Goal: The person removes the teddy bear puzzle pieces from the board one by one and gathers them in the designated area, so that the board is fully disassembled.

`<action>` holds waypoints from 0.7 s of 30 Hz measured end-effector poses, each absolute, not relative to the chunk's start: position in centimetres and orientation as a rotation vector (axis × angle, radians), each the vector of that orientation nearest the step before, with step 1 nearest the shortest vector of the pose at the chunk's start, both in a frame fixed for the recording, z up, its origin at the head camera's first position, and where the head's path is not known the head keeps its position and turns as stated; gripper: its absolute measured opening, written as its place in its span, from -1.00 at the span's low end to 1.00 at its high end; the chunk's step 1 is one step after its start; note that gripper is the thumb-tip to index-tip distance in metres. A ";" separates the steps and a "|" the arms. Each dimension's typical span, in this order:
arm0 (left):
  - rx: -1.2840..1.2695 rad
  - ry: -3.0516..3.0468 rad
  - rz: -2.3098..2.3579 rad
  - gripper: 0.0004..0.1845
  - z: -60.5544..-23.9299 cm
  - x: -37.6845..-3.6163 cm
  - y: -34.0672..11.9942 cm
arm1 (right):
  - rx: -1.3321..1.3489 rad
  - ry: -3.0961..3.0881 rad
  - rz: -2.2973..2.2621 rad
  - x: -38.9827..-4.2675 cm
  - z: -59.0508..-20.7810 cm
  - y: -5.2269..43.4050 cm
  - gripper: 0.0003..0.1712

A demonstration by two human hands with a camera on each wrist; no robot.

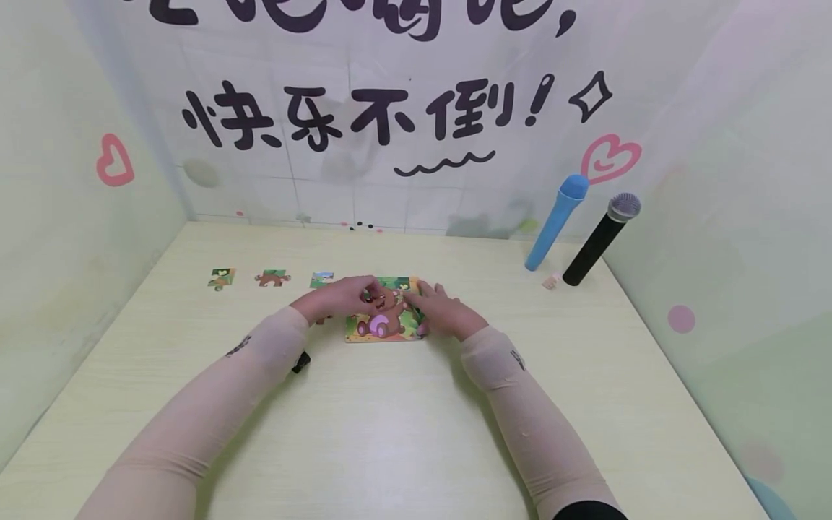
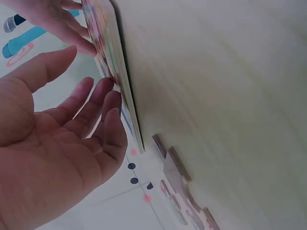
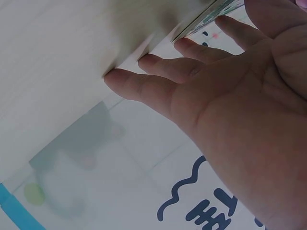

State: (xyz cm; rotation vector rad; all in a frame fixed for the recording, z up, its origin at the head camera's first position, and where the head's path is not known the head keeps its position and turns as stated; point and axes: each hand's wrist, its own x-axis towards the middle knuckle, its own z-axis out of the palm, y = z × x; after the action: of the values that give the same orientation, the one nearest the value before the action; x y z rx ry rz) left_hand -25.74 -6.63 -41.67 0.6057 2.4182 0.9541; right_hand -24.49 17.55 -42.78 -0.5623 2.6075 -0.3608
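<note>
the puzzle board (image 1: 385,318), a bear picture w/ most pieces in, lies flat at table (image 1: 403,433) centre, well apart from the walls. a thin, stiff, light card tray by the look of it; prob. slides easily on the smooth wood, and seated pieces may pop out if it's tipped, so it's best steadied flat by the edges w/ fingertips pressing down.

left hand (image 1: 341,296) is set on the board's 10 o'clock corner, fingers loosely bent, tips on the surface; whether a piece is pinched under them can't be told. right hand (image 1: 442,307) is laid at the 3 o'clock edge, fingers straight and spread, pressing, nothing clamped.

three loose pieces (image 1: 269,277) are lined up at 10 o'clock of the board, near but apart. at 2 o'clock, a blue mic (image 1: 555,222) and a black mic (image 1: 601,240) are leaned on the back wall, a small pale block (image 1: 551,282) between their bases.
</note>
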 end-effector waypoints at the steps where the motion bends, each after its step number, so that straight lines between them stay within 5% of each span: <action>1: 0.597 2.412 0.959 -0.56 -41.7 -25.7 -6.6 | -0.554 2.606 -0.358 -24.5 -42.7 17.5 -0.10; 21: 0.568 2.372 1.027 -0.71 -42.2 -26.4 -5.9 | -0.543 2.611 -0.319 -24.7 -42.8 17.5 -0.10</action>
State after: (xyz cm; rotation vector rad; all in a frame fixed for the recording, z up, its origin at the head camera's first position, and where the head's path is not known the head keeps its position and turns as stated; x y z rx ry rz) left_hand -26.44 -5.92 -42.15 0.5676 2.3725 1.0274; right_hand -24.67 17.48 -42.84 -0.5425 2.6111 -0.3188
